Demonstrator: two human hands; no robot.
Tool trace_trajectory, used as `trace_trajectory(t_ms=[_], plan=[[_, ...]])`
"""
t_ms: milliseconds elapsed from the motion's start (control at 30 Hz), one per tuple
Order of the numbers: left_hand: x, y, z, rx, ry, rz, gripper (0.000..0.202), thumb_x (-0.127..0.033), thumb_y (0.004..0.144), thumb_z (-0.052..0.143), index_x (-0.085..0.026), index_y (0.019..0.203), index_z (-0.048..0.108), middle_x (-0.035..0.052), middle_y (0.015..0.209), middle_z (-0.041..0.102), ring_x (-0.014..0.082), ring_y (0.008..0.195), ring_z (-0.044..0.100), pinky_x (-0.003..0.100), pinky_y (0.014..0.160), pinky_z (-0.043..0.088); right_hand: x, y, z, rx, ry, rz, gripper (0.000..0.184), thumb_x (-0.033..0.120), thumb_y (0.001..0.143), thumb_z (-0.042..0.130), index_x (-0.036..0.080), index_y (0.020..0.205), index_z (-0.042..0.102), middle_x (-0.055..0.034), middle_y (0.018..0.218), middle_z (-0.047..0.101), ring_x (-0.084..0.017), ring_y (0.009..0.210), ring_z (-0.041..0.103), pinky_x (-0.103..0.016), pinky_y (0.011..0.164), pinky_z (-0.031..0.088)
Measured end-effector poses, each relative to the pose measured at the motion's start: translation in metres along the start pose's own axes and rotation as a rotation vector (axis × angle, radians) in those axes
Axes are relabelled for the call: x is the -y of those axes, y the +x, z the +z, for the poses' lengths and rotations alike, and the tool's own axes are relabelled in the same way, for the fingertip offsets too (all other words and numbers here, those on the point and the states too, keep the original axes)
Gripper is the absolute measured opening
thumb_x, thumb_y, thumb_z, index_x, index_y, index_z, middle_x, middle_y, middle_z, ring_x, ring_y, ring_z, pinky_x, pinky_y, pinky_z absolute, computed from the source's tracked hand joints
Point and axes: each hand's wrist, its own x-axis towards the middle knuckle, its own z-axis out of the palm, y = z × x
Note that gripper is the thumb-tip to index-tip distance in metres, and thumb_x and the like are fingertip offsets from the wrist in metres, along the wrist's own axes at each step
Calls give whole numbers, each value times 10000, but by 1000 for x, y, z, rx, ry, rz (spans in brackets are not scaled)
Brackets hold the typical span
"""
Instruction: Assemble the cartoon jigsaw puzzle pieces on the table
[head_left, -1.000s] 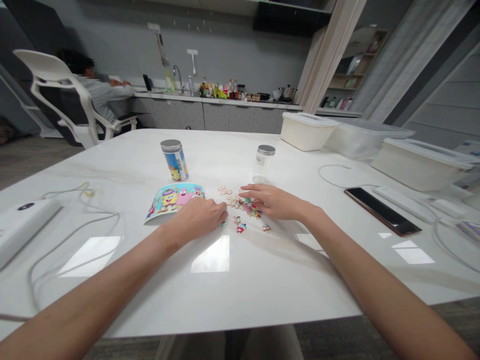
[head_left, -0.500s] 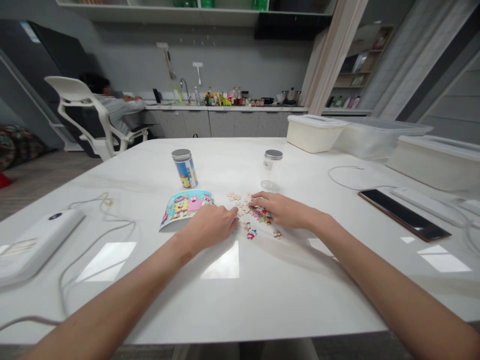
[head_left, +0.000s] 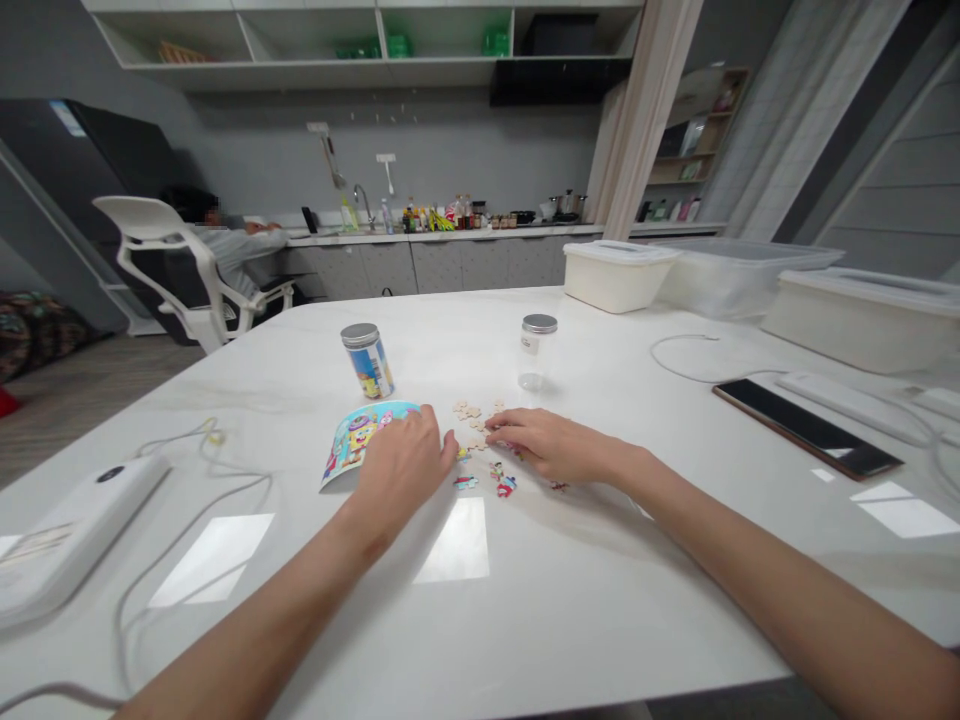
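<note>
Several small jigsaw pieces [head_left: 480, 445] lie scattered mid-table, some picture side up, some showing plain backs. My right hand [head_left: 544, 445] rests palm down over them with fingers curled, fingertips on the pieces. My left hand [head_left: 401, 465] lies palm down beside them, fingers together, partly covering a colourful cartoon picture sheet [head_left: 352, 445]. Whether either hand pinches a piece is hidden. Behind stand a jar with a cartoon label [head_left: 367, 360] and a clear jar [head_left: 535, 351], both with metal lids.
A white table [head_left: 480, 600] carries a black phone [head_left: 806, 428], white cables [head_left: 187, 470], a white device [head_left: 67, 525] and lidded white bins [head_left: 615, 272]. A person sits in a white chair [head_left: 176, 260] at the back left, by the kitchen counter [head_left: 450, 235].
The camera tilted up, so everything sits lower in the picture. My left hand slid onto the picture sheet and my right hand drew its fingers in over the pieces.
</note>
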Motion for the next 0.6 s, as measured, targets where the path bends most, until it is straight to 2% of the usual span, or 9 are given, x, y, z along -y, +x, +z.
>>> trace_trajectory(t_ms=[67,133,233,367,500,600], plan=[[3,-2,2,80,15,-66,448,-334,966,282,-82,897,646,191,778,680,301,722,684,338,574,450,1,1,0,5,-13,-2,439,54,902,396,190,1270,592,-104,1431,502,-246,1292,484,-440,1052,417],[7,-3,5,152,26,-62,464,-284,961,270,-86,842,672,197,746,675,315,708,685,351,559,450,3,1,-1,5,-8,-2,422,76,916,400,188,1276,587,-100,1433,505,-234,1304,474,-423,1067,407],[12,-4,8,158,40,-26,443,-246,953,282,-88,867,687,202,756,677,319,729,691,356,565,457,2,2,0,-3,13,2,403,76,910,417,194,1248,602,-89,1402,538,-216,1286,494,-396,1070,406],[11,-3,5,195,49,-73,408,-244,956,291,-72,981,661,188,782,680,305,781,698,363,633,485,1,3,2,-24,22,-15,399,50,888,427,190,1209,616,-88,1352,578,-207,1264,511,-386,1063,411],[8,-2,0,159,74,-138,386,-324,966,317,-79,1013,612,166,777,683,317,769,697,351,608,483,2,3,1,-30,0,-20,378,68,904,417,192,1193,625,-86,1361,565,-215,1252,513,-399,1035,428],[5,-1,-4,92,82,-104,422,-395,980,290,-109,960,599,138,734,679,324,700,691,344,551,464,2,2,0,-30,-10,-11,366,90,922,394,200,1177,634,-84,1366,556,-223,1223,530,-411,1005,447]])
